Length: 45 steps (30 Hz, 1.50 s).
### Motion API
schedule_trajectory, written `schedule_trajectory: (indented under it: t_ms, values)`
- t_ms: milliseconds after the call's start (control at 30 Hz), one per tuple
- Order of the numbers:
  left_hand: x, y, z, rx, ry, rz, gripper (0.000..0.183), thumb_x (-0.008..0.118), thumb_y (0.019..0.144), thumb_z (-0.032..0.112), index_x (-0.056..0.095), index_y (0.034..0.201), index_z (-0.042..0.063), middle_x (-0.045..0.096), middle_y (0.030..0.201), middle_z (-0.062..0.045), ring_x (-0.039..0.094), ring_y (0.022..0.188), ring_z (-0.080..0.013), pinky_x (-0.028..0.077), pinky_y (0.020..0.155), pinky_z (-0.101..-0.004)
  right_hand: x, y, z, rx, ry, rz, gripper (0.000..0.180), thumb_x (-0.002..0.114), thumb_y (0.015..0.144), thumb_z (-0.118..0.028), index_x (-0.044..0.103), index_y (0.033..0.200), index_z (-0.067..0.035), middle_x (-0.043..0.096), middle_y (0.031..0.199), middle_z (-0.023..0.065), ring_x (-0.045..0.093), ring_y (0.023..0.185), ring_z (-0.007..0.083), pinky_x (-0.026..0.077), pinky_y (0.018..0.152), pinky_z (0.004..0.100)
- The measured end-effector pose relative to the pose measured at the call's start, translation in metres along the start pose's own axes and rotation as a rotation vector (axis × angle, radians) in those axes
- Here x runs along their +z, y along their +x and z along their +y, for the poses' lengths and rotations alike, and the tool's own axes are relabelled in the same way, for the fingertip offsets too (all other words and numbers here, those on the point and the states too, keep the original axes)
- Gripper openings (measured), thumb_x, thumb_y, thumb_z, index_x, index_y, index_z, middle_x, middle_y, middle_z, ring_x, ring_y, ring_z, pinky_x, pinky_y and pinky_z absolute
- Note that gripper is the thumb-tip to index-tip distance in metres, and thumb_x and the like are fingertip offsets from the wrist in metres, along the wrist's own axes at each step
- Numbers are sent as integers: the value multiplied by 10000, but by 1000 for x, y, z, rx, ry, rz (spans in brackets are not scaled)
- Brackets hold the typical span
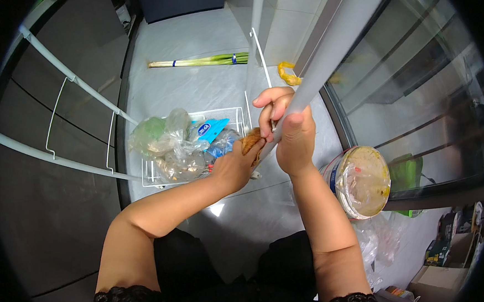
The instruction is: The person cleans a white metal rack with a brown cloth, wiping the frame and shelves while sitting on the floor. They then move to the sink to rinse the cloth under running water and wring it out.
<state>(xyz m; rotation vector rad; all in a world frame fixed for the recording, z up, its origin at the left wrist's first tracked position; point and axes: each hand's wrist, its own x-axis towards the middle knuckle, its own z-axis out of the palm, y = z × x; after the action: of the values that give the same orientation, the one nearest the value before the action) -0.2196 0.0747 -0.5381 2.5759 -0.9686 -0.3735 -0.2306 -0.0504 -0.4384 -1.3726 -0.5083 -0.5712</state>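
A white tubular rack frame stands before me, with a slanting post [323, 50] close to the camera. My left hand [235, 166] is closed on a brown cloth [251, 141], pressed to the lower part of this post. My right hand [292, 131] is wrapped round the post just above it, thumb on the near side and fingers on the far side. Left of my hands, a white wire-mesh basket [152, 182] low in the frame holds knotted clear plastic bags [178, 134], a green bag [149, 134] and a blue packet [211, 130].
Long green onions [199, 62] with blue bands lie on the floor beyond the basket. A yellow bag [289, 74] lies by the wall. A lidded bucket [362, 182] and plastic bags [380, 238] stand at the right, near a cardboard box [439, 278]. Rack rails [76, 161] extend left, beside dark cabinet fronts.
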Motion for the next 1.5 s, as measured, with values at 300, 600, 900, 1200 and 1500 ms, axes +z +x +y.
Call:
schedule_trajectory:
  t_ms: [300,600,900,1200,1500]
  values:
    - [40,-28,-8,21,93,-174,473,571,815,156,441,1269,125,478,1082,-191,595,790,-396,501,689,-484,-2,4,3,-39,-34,38,416,349,982,-454,414,898,-53,541,994,164,456,575,89,354,500,197]
    - [51,-10,-23,50,-184,-17,510,594,750,85,487,1246,131,515,1133,-174,572,916,-405,487,781,-461,-5,4,1,6,-46,49,387,328,998,-422,429,905,-60,543,1016,137,438,581,61,345,502,187]
    - [-6,-21,-41,-223,-604,-345,532,724,723,188,491,1170,19,603,1063,-136,591,963,-218,496,782,-330,-18,-7,-3,-53,-261,356,480,497,928,-447,471,1171,-33,479,1073,62,473,978,150,400,867,319]
    - [-34,-34,6,-304,-1696,-546,442,608,842,83,354,1202,51,575,1024,-117,601,996,-235,524,821,-369,-42,-137,6,625,-473,-250,648,777,714,-134,403,1237,-52,492,1171,105,478,1123,213,403,967,357]
    - [30,-3,-24,-490,-1412,-254,405,677,839,282,503,1138,71,601,1023,-74,576,918,-177,405,825,-393,-34,-149,33,775,-318,-17,630,759,736,-75,312,1179,-52,526,1119,124,540,1021,183,479,863,325]
